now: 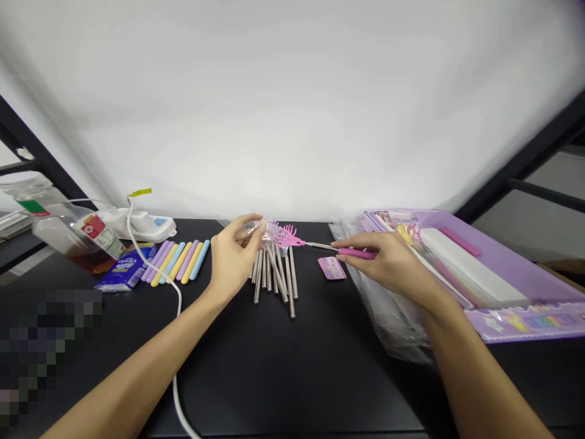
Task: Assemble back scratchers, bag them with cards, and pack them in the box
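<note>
My right hand (pixel 388 259) is closed around the pink handle of a back scratcher (pixel 292 236) with a metal shaft and a pink, hand-shaped head. The scratcher lies level, its head pointing left. My left hand (pixel 235 253) pinches a clear plastic bag (pixel 267 228) at the head's fingers; whether the fingertips also touch the head is hidden. Beneath the head, several metal rods (pixel 278 274) lie fanned on the black table, their far ends partly covered by the bag and hand. A small stack of pink and purple cards (pixel 332 268) lies just left of my right hand.
At left stand a row of pastel handles (pixel 176 262), a blue packet (pixel 125 268), a tilted bottle (pixel 77 228) and a power strip (pixel 150 227). A white cable (pixel 178 305) crosses the table. Clear plastic sleeves (pixel 388 323) and a purple box (pixel 493 256) lie at right.
</note>
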The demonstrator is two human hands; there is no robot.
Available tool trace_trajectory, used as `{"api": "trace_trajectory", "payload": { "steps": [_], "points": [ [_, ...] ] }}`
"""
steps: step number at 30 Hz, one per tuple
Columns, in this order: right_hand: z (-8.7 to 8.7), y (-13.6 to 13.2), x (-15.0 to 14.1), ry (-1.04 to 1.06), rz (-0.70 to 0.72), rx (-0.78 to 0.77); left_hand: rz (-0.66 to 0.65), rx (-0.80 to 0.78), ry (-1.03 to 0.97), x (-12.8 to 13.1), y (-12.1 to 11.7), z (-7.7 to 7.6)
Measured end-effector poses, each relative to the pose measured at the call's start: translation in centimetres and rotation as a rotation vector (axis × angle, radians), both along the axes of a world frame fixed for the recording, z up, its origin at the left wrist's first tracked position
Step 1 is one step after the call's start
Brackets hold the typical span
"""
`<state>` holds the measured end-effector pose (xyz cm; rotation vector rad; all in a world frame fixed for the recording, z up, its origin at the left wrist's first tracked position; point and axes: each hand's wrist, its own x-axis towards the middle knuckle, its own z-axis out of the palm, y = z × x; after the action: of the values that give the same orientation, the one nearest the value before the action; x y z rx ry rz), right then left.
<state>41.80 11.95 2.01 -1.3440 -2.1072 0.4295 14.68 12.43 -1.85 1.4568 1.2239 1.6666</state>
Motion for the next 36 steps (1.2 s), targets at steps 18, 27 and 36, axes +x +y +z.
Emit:
{"api": "trace_trajectory", "payload": {
  "steps": [18,27,36],
  "points": [
    [-1.2,0.3,-1.4,0.150,0.099,-0.141,-0.107,-0.050,-0.058,1.1,-0.6,-0.3],
    [-2.1,-1.2,-4.4,0.252,0.322,-0.091,-0.294,-0.095,-0.107,2.2,-0.9,-0.9],
    [-3.0,-1.3,-5.6,0.525,0.170,-0.010,-0.211,-0.048,-0.249,1.9,-0.9,0.2]
  ]
}}
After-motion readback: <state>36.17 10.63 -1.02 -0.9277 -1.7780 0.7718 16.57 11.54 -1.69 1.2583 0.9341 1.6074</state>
